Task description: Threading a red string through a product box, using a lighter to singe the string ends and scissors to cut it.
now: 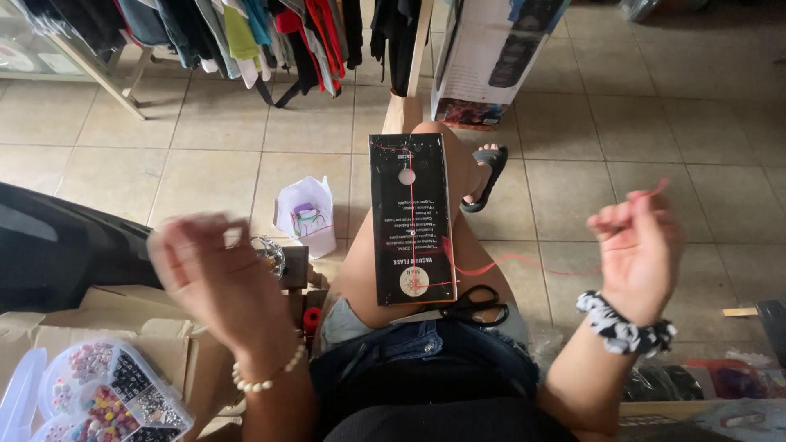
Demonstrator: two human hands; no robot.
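Observation:
My right hand (639,250) is raised at the right, fingers pinched on a thin red thread (508,262) that runs left to a tall black box (409,217) lying along my thigh. Black-handled scissors (471,307) rest on my lap at the box's near end. My left hand (217,274) is blurred at the left, fingers spread and curled; whether it holds the thread's other end I cannot tell. A red spool (312,317) sits beside my left thigh.
A clear compartment case of coloured beads (106,397) sits on cardboard at bottom left. A small white paper bag (307,214) stands on the tiled floor. A clothes rack (246,37) and a tall carton (491,57) stand behind.

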